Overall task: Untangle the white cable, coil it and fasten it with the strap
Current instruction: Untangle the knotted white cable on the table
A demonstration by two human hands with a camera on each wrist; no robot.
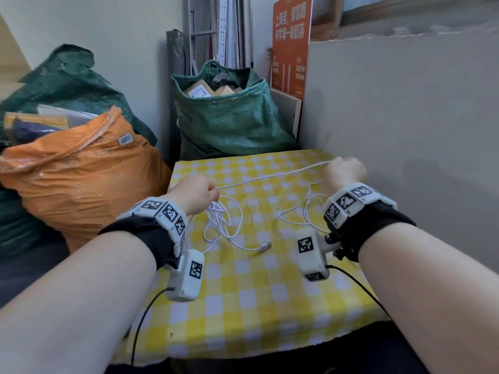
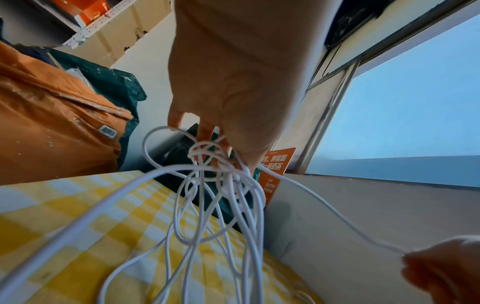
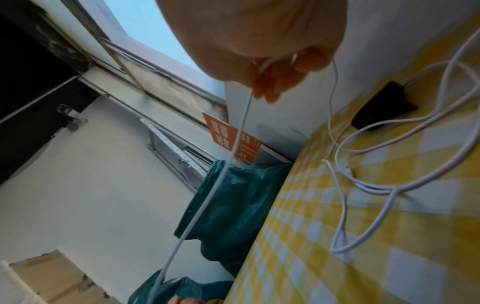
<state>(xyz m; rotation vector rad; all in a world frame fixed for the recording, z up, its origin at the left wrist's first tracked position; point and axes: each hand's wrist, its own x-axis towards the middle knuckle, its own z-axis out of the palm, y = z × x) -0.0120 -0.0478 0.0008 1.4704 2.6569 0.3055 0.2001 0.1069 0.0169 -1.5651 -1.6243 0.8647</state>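
Left hand is raised over the yellow-and-white checked tablecloth, fingers curled round a tangled bunch of the thin white cable; loops hang from it down to the cloth; right hand is near the grey wall board, fingers pinching the same cable; one span runs taut btwn both hands; more slack lies under the right wrist, w/ one plug end lying mid-cloth; small black object lies by the wall; orange sack and green woven bag stand beyond the table.
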